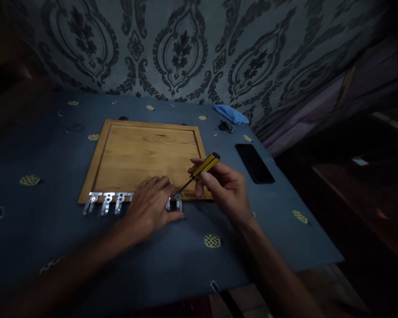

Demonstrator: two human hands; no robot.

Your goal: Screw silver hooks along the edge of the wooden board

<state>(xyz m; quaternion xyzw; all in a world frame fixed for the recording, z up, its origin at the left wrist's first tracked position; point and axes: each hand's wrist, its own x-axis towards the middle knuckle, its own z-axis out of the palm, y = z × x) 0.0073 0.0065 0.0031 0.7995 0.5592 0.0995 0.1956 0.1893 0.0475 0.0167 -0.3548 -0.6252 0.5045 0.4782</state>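
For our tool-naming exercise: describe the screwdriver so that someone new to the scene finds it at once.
Start at the wooden board on the blue table. At its near edge, the right hand grips the screwdriver. Its yellow-and-black handle sets it apart from the silver hook rack and the black phone.

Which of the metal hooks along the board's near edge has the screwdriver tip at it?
The rightmost hook, just right of the left hand: the screwdriver in the right hand points at it. The three other hooks lie left of that hand.
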